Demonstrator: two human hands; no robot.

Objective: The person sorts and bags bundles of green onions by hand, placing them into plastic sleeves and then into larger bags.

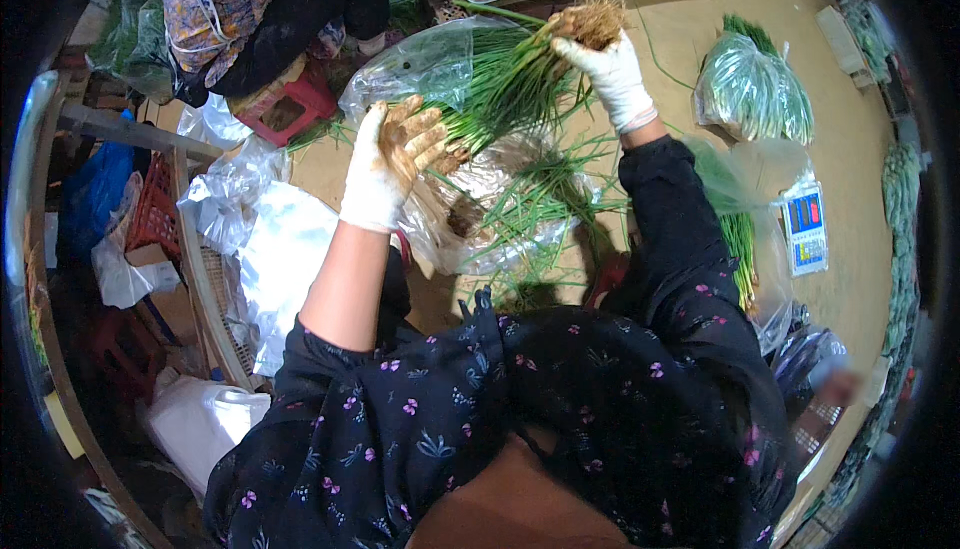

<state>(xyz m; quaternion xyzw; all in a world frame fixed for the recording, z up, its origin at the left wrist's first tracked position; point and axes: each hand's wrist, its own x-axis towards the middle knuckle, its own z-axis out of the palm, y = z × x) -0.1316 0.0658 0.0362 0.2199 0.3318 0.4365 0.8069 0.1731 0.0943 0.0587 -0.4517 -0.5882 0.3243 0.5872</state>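
Note:
My right hand [611,80], in a white glove, grips a bundle of thin green chives or young onions [517,72] near its brown roots [596,22], which point up to the right. The green leaves hang down to the left. My left hand [394,162], gloved with brown-stained fingers, is spread with its palm up, holding nothing, left of the leaves. A clear plastic bag [412,61] lies behind the bundle. Below the hands, loose green leaves [540,192] and soil lie on an opened clear plastic sheet or bag [431,237].
A co-worker [225,16] sits at the upper left by a red stool [300,102]. Bagged greens [750,87] and a digital scale [806,230] stand at the right. At the left are white plastic bags [289,249], a wooden rail [202,286] and a red crate [154,207].

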